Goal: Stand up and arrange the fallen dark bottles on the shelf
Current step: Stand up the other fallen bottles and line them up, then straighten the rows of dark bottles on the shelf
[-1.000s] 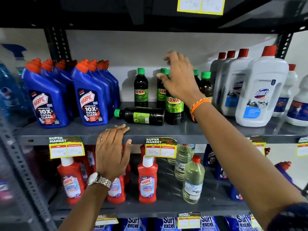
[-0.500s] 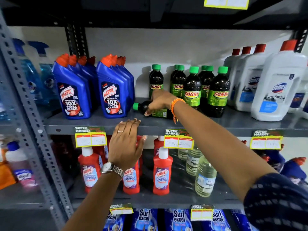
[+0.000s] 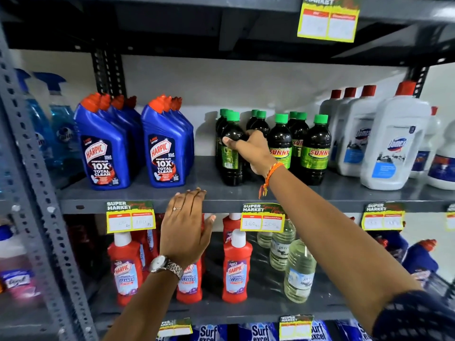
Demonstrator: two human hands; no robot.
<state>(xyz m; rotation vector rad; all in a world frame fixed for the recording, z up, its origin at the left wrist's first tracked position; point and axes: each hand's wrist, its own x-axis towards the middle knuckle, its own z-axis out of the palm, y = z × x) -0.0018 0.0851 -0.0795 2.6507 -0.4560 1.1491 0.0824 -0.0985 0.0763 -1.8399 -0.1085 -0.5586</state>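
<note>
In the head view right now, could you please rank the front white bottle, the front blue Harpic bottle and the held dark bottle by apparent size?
1. Front white bottle, nearest, perhaps inflated.
2. Front blue Harpic bottle.
3. Dark bottle, in right hand.

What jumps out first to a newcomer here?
The right hand reaching into the middle shelf, wrapped round an upright dark bottle at the left front of the green-capped group. Next, the left hand spread open, fingertips on the shelf's front edge. Then the colour blocks flanking the group: blue Harpic bottles to the left, white Domex bottles to the right.
</note>
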